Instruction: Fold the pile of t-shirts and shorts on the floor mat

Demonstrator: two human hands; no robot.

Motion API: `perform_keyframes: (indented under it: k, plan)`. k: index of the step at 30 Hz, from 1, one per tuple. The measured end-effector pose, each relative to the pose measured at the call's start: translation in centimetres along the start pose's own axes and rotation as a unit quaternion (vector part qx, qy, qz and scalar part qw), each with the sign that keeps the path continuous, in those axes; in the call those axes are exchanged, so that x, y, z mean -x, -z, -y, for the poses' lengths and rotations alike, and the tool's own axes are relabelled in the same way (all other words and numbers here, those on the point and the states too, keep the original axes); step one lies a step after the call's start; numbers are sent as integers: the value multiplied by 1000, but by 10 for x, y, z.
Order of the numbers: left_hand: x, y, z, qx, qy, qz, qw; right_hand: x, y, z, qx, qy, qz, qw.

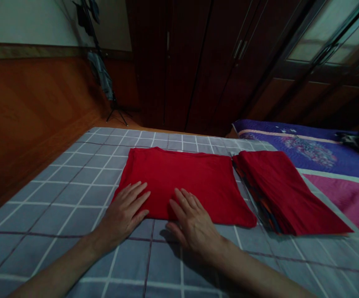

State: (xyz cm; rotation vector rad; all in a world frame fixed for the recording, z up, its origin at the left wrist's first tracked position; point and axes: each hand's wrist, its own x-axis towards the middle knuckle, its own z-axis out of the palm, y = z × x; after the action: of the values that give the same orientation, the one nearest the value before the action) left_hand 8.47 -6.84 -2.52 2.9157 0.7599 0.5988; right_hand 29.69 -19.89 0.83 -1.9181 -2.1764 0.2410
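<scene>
A red cloth garment, folded into a flat rectangle, lies on the grey checked bed sheet. My left hand rests on its near left corner with the fingers stretched out. Over the middle of the near edge is my right hand, its fingers extended onto the fabric and the thumb off the edge. Neither hand grips anything. To the right of the garment sits a stack of folded clothes with a red piece on top and darker layers showing along its left side.
A second bed surface with a purple and pink cover adjoins at the right. Beyond the bed stands a dark wooden wardrobe. A coat stand with hanging clothes is at the back left, near an orange-brown wall panel.
</scene>
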Motion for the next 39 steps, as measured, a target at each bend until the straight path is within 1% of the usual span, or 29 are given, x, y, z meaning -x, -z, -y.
perform_keyframes:
  k: [3,5,7,11,13,15,17,19,20,22,24,25,27,29,31,33,36,38,39]
  plan:
    - [1,-8,-1,-55,-8,38,998,-23,-7,-7,5,10,-16,1000]
    - [2,-11,-1,-72,-5,60,996,-22,-13,-21,21,-10,-18,1000]
    - [4,-12,0,-78,-4,69,995,-6,-17,-42,51,-44,-24,997]
    - [8,-14,5,-77,-6,80,994,54,-15,-90,124,-107,-67,984]
    - [10,-13,6,-70,-1,82,994,77,-10,-104,146,-118,-89,978]
    - [5,-8,1,-56,5,77,995,83,-4,-108,159,-116,-109,974]
    - [-9,-2,-12,-42,-4,70,997,71,3,-102,167,-99,-127,973]
    - [-33,2,-31,-28,-35,72,996,43,7,-91,171,-76,-134,973]
    - [-47,0,-41,-22,-54,76,995,27,8,-85,171,-64,-132,974]
    - [-76,-10,-58,-4,-79,86,993,-3,5,-77,171,-41,-117,977]
    - [-97,-27,-66,14,-65,102,993,-24,-2,-75,171,-15,-88,981]
    - [-103,-35,-65,22,-56,113,992,-29,-5,-78,170,-4,-76,982]
    - [-106,-46,-56,34,-40,138,989,-30,-11,-90,168,-3,-71,983]
    - [-97,-46,-39,31,-24,161,986,-21,-14,-108,168,-20,-89,981]
    - [-81,-38,-15,10,2,168,986,-8,-17,-127,174,-42,-112,977]
    - [-63,-26,10,-24,38,153,987,2,-18,-141,182,-60,-128,973]
    - [-42,-12,43,-74,111,120,984,9,-21,-150,196,-71,-142,968]
    - [-38,-5,51,-95,159,104,977,9,-22,-150,199,-66,-148,966]
    - [-40,-3,50,-99,168,100,976,8,-23,-149,200,-63,-152,966]
